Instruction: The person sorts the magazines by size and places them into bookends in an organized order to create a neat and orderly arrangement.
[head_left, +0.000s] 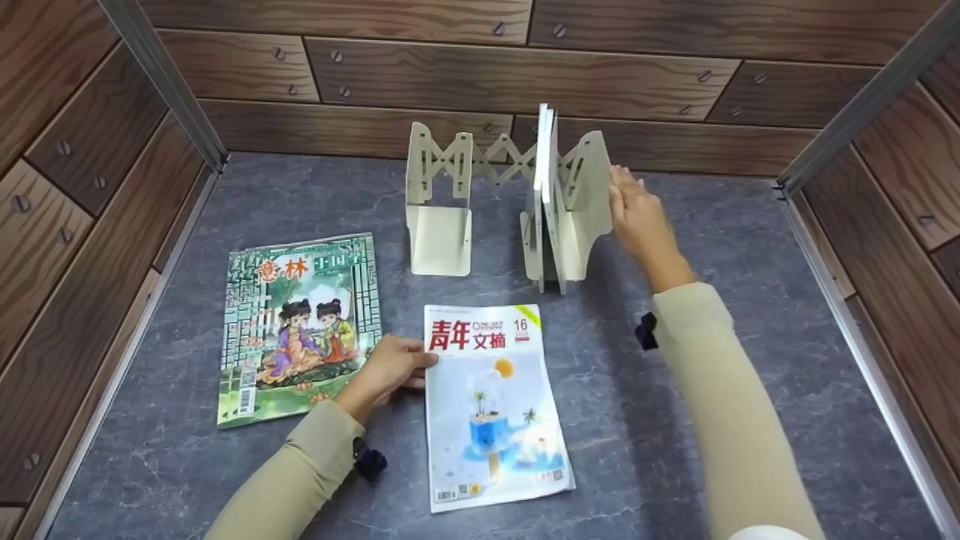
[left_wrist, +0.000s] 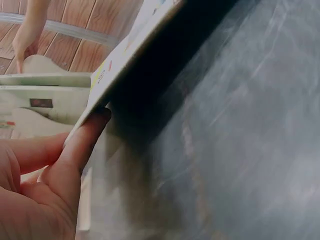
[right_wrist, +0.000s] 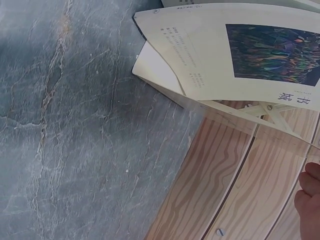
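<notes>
My left hand pinches the left edge of a magazine with a pale blue island cover, thumb above and fingers beneath. In the left wrist view, that magazine tilts up, with dark shadow under it. My right hand rests its fingers against the outer face of the right end plate of a cream expandable bookend. Inside the bookend's right section, thin magazines stand upright, leaning slightly. The right wrist view shows the back cover of one magazine, with a dark picture printed on it.
Left of my left hand lies a green illustrated magazine, flat on the grey marbled tabletop. The bookend's left section stands across a lattice from the right one. Wood-patterned panels wall in the back and both sides.
</notes>
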